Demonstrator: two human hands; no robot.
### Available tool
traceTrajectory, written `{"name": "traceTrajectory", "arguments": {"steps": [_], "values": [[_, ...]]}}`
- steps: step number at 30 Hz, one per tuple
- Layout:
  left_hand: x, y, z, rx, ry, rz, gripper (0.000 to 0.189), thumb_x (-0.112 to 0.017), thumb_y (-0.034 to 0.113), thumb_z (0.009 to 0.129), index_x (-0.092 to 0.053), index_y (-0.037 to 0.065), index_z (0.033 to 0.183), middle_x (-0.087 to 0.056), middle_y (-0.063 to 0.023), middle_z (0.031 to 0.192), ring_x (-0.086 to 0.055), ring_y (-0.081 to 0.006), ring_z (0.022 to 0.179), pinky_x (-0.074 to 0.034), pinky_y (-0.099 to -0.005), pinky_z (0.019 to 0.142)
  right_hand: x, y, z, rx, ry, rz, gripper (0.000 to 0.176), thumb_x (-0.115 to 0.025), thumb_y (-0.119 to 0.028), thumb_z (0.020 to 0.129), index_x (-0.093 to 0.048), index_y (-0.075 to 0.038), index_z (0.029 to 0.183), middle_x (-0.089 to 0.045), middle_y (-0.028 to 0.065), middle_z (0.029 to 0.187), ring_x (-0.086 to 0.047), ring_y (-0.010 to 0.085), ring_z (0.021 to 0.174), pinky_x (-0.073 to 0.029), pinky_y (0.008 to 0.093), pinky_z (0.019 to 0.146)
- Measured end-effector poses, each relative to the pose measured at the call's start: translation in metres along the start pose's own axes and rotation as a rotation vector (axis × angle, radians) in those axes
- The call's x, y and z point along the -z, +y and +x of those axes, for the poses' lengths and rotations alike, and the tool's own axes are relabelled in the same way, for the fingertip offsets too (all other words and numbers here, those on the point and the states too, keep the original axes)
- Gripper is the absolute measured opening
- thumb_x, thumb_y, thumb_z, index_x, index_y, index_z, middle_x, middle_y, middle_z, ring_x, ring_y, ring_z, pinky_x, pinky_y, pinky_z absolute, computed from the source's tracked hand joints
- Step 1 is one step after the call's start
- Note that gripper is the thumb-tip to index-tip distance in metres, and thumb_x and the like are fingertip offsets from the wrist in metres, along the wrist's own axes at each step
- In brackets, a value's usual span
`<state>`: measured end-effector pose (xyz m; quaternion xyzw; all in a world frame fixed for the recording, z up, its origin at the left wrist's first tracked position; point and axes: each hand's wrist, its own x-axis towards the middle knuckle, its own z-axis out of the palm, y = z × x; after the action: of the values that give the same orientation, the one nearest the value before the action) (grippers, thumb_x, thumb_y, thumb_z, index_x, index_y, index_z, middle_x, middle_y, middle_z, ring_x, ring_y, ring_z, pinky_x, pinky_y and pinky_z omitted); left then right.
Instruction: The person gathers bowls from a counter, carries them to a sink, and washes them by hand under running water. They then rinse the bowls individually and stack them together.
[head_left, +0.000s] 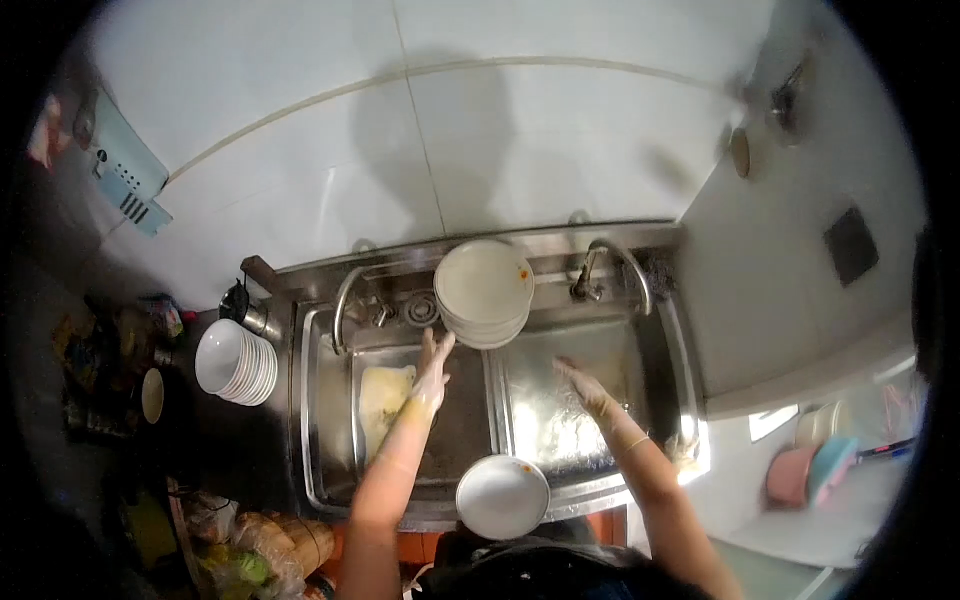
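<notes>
My left hand [431,372] is over the left basin [455,420], fingers stretched out, its fingertips right at the lower left side of a stack of white dishes [485,285]. That stack stands at the back of the sink between the two basins, with small orange bits on the top dish. Over the right basin [535,400], my right hand [585,387] is spread and holds nothing. Both hands look pale, as if in thin gloves. Close to my body, a white dish [503,497] with an orange speck sits at the sink's front edge. Something flat and yellowish [383,395] lies in the left basin.
Curved taps rise behind the left [341,310] and right [640,275] basins. A leaning stack of white bowls [236,362] stands on the dark counter at left, near a metal jug [255,318]. Bagged items [270,545] lie low at left. Pink and teal containers [800,475] are at right.
</notes>
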<state>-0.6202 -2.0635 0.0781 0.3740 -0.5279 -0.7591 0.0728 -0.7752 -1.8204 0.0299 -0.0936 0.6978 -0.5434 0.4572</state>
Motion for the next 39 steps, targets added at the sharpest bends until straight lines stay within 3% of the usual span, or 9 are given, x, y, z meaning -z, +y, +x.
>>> {"name": "traceTrajectory", "arguments": {"steps": [5,8,9,12,20,22,23,25,39], "values": [[-0.014,0.053,0.076,0.219,-0.096,-0.375,0.088,-0.061,0.049,0.065,-0.022,0.012,0.134,-0.016,-0.0116,0.141,-0.009,-0.0358,0.128,0.003,-0.0645,0.093,-0.028,-0.11,0.059,-0.071,-0.121,0.241,0.084,-0.051,-0.059,0.074,-0.023,-0.006,0.133,-0.024,0.0185,0.135,-0.021,0.0296,0.125,-0.019,0.0494,0.1],[-0.008,0.064,0.08,0.254,-0.237,-0.477,0.081,-0.06,0.04,0.068,-0.024,0.009,0.132,-0.02,-0.0151,0.138,-0.014,-0.0368,0.127,-0.001,-0.0657,0.092,-0.036,-0.124,0.079,-0.096,-0.314,0.321,0.103,-0.057,-0.065,0.061,-0.017,-0.005,0.134,-0.02,0.0197,0.135,-0.023,0.0345,0.124,-0.022,0.0519,0.098],[0.008,0.045,0.104,0.291,-0.167,-0.41,0.073,-0.058,0.031,0.068,-0.027,0.007,0.13,-0.027,-0.0167,0.134,-0.023,-0.0367,0.123,-0.013,-0.0648,0.092,-0.034,-0.114,0.091,-0.094,-0.299,0.323,0.1,-0.058,-0.062,0.062,-0.018,-0.004,0.133,-0.022,0.0194,0.135,-0.024,0.0343,0.123,-0.023,0.0519,0.097],[0.007,0.047,0.087,0.234,-0.241,-0.373,0.062,-0.049,0.025,0.073,-0.029,0.002,0.127,-0.033,-0.0202,0.129,-0.032,-0.038,0.118,-0.023,-0.0625,0.09,-0.029,-0.084,0.111,-0.072,-0.284,0.308,0.092,-0.059,-0.053,0.064,-0.023,-0.002,0.131,-0.027,0.0183,0.133,-0.03,0.0336,0.12,-0.026,0.0516,0.095],[-0.03,-0.01,0.029,0.042,-0.298,-0.599,0.065,-0.051,0.009,0.062,-0.033,-0.005,0.122,-0.043,-0.0191,0.119,-0.038,-0.0314,0.115,-0.028,-0.0392,0.101,-0.009,-0.059,0.039,0.134,-0.196,0.244,0.063,-0.053,-0.027,0.072,-0.035,0.004,0.123,-0.045,0.0177,0.12,-0.043,0.026,0.11,-0.034,0.038,0.093],[-0.039,-0.034,0.019,0.029,-0.289,-0.617,0.075,-0.053,0.005,0.055,-0.031,0.006,0.127,-0.042,-0.0123,0.121,-0.038,-0.0272,0.115,-0.032,-0.0371,0.098,0.02,-0.045,0.023,0.018,-0.293,0.135,0.071,-0.054,-0.029,0.074,-0.022,-0.001,0.13,-0.034,0.0171,0.128,-0.036,0.0268,0.116,-0.031,0.0372,0.096],[-0.049,-0.035,0.006,-0.062,-0.272,-0.576,0.083,-0.057,0.009,0.053,-0.025,0.009,0.129,-0.038,-0.012,0.123,-0.034,-0.0266,0.118,-0.03,-0.0376,0.099,0.029,-0.043,0.012,-0.044,-0.339,0.082,0.076,-0.054,-0.03,0.074,-0.015,-0.004,0.134,-0.029,0.0167,0.132,-0.032,0.0272,0.119,-0.029,0.0367,0.097],[-0.067,-0.021,-0.016,-0.215,-0.356,-0.528,0.089,-0.06,0.014,0.051,-0.02,0.009,0.131,-0.034,-0.0119,0.126,-0.031,-0.0265,0.119,-0.028,-0.038,0.1,0.032,-0.053,-0.019,0.16,-0.222,0.068,0.058,-0.05,-0.027,0.075,-0.034,0.003,0.122,-0.044,0.0169,0.119,-0.042,0.0251,0.112,-0.032,0.0342,0.096],[-0.152,0.188,-0.135,-1.607,-0.484,0.308,0.1,-0.067,0.033,0.057,-0.008,0.008,0.134,-0.015,-0.0216,0.133,-0.016,-0.0321,0.125,-0.016,-0.0424,0.102,0.124,-0.132,-0.213,0.564,0.202,-0.134,0.065,-0.053,-0.029,0.073,-0.025,0.001,0.124,-0.039,0.0179,0.122,-0.038,0.0265,0.114,-0.03,0.0364,0.097]]}}
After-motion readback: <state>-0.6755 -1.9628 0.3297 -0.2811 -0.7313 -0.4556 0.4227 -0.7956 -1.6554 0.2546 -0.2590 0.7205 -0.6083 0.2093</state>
